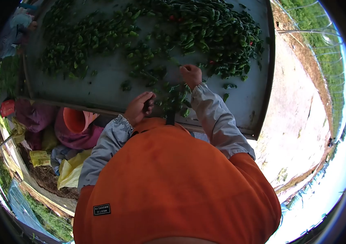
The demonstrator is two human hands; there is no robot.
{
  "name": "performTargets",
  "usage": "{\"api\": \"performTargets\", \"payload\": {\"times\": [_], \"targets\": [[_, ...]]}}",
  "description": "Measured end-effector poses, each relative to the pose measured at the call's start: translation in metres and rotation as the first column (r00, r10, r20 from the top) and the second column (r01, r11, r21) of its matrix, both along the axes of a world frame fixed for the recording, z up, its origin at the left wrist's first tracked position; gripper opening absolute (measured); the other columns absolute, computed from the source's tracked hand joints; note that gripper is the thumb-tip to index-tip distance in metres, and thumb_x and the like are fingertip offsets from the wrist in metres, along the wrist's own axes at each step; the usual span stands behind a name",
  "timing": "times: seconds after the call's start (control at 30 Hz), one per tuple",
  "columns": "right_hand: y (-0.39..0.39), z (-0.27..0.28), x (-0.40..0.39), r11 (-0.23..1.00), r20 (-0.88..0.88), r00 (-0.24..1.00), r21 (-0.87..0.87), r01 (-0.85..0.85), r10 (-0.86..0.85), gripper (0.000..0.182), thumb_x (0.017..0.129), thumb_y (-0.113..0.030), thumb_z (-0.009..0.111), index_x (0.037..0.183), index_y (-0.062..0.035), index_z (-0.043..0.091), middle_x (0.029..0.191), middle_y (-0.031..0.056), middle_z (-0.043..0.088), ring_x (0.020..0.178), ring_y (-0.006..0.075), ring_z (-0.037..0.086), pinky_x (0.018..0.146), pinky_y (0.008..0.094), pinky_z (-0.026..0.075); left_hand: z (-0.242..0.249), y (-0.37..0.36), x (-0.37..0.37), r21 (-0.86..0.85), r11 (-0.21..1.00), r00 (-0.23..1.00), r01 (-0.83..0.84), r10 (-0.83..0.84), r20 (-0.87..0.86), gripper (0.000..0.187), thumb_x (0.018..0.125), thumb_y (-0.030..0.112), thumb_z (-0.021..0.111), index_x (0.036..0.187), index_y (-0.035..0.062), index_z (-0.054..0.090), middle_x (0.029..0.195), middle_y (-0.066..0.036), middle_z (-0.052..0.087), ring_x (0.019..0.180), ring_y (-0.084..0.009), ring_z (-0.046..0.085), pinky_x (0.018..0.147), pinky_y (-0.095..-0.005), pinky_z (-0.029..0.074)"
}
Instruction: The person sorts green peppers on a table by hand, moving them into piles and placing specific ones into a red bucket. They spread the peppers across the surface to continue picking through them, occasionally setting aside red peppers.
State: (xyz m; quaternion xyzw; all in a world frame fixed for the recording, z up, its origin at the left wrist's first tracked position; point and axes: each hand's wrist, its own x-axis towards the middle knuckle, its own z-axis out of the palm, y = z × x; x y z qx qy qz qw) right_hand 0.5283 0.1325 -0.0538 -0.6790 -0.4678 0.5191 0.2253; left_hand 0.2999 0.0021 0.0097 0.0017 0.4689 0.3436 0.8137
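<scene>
Green peppers [217, 40] lie heaped and scattered over a grey metal table [108, 83], with a few red ones among them. My right hand [191, 75] is closed over the table near the big heap, and a slim green pepper [175, 61] shows at its fingertips. At the table's near edge, my left hand [140, 107] has its fingers curled in. Whatever it holds, if anything, is dark and hidden by the fingers. A small group of peppers [175, 97] lies between my two hands, close to my body.
Left of me, below the table, are an orange-red bucket [77, 120], purple sacks [36, 116] and a yellow bag [73, 168]. Another person [14, 34] is at the far left edge of the table. Pale ground [297, 110] stretches along the right.
</scene>
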Motion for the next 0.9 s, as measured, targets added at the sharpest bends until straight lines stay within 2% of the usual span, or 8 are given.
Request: {"api": "performTargets", "payload": {"times": [0.03, 0.3, 0.4, 0.5, 0.6, 0.7, 0.83, 0.9], "targets": [[-0.002, -0.003, 0.002, 0.982, -0.205, 0.963, -0.102, 0.157, -0.175, 0.022, 0.078, -0.024, 0.068, 0.088, -0.0046, 0.068, 0.075, 0.0086, 0.064, 0.069, 0.0167, 0.062, 0.064, 0.0316, 0.048, -0.002, 0.002, 0.003, 0.007, 1.000, 1.000, 0.005, -0.005, 0.006, 0.020, 0.096, 0.029, 0.052, 0.094, 0.0097, 0.055, 0.070, 0.003, 0.047, 0.057, -0.0074, 0.045, 0.047, -0.0213, 0.035], [-0.068, 0.043, -0.048, 0.813, 0.031, 0.859, 0.306, -0.496, 0.512, 0.021, 0.082, -0.022, 0.067, 0.087, -0.0016, 0.067, 0.073, 0.0063, 0.064, 0.068, 0.0167, 0.061, 0.063, 0.0320, 0.047, -0.003, 0.014, 0.025, 0.084, 0.996, 0.999, 0.028, -0.032, 0.044, 0.030, 0.099, 0.040, 0.045, 0.097, 0.0116, 0.054, 0.072, 0.002, 0.048, 0.057, -0.0077, 0.045, 0.047, -0.0210, 0.035], [-0.052, 0.039, -0.047, 0.879, -0.365, 0.823, -0.026, -0.476, 0.435, 0.022, 0.081, -0.024, 0.065, 0.091, -0.0050, 0.068, 0.079, 0.0125, 0.065, 0.076, 0.0272, 0.064, 0.069, 0.0363, 0.050, -0.015, 0.004, 0.015, 0.035, 0.996, 0.992, -0.079, 0.076, 0.098, 0.029, 0.099, 0.038, 0.044, 0.096, 0.0114, 0.054, 0.071, 0.002, 0.045, 0.055, -0.0074, 0.043, 0.043, -0.0200, 0.031], [-0.021, 0.021, -0.050, 0.948, 0.183, 0.950, 0.148, -0.283, 0.255, 0.024, 0.081, -0.025, 0.063, 0.096, -0.0071, 0.069, 0.088, 0.0154, 0.066, 0.085, 0.0329, 0.063, 0.075, 0.0398, 0.050, -0.025, -0.009, -0.002, 0.013, 0.985, 0.984, -0.170, 0.169, 0.049, 0.025, 0.100, 0.033, 0.044, 0.094, 0.0100, 0.053, 0.068, 0.004, 0.041, 0.053, -0.0066, 0.039, 0.039, -0.0205, 0.026], [0.004, 0.005, -0.055, 0.919, 0.397, 0.872, 0.146, -0.367, 0.285, 0.027, 0.080, -0.025, 0.063, 0.100, -0.0078, 0.068, 0.094, 0.0155, 0.066, 0.090, 0.0327, 0.063, 0.078, 0.0418, 0.050, -0.019, -0.018, -0.014, 0.003, 0.993, 0.993, -0.115, 0.115, 0.027, 0.023, 0.099, 0.030, 0.046, 0.092, 0.0093, 0.052, 0.067, 0.004, 0.041, 0.053, -0.0068, 0.040, 0.040, -0.0202, 0.027], [0.019, -0.011, -0.047, 0.868, 0.312, 0.847, 0.113, -0.483, 0.431, 0.031, 0.080, -0.028, 0.067, 0.100, -0.0033, 0.066, 0.080, 0.0115, 0.067, 0.076, 0.0235, 0.065, 0.068, 0.0348, 0.050, -0.006, -0.022, -0.015, 0.015, 0.998, 0.998, -0.063, 0.064, -0.011, 0.023, 0.099, 0.029, 0.046, 0.089, 0.0090, 0.051, 0.067, 0.004, 0.041, 0.054, -0.0070, 0.040, 0.041, -0.0206, 0.028], [0.020, 0.013, -0.030, 0.990, -0.261, 0.964, -0.137, 0.021, -0.056, 0.033, 0.083, -0.031, 0.068, 0.093, 0.0000, 0.066, 0.069, 0.0039, 0.059, 0.065, 0.0103, 0.055, 0.064, 0.0266, 0.045, -0.003, -0.029, -0.013, 0.009, 0.997, 0.996, -0.082, 0.082, 0.029, 0.025, 0.098, 0.034, 0.048, 0.090, 0.0098, 0.051, 0.067, 0.003, 0.042, 0.055, -0.0069, 0.041, 0.042, -0.0205, 0.029], [0.006, 0.028, -0.028, 0.996, -0.300, 0.952, -0.049, -0.072, 0.055, 0.031, 0.083, -0.029, 0.069, 0.093, -0.0004, 0.066, 0.070, 0.0038, 0.060, 0.064, 0.0109, 0.054, 0.063, 0.0277, 0.045, -0.003, -0.027, -0.010, 0.021, 0.998, 0.996, -0.064, 0.062, 0.060, 0.028, 0.097, 0.037, 0.050, 0.090, 0.0102, 0.052, 0.067, 0.004, 0.042, 0.056, -0.0068, 0.041, 0.043, -0.0203, 0.030]]}}
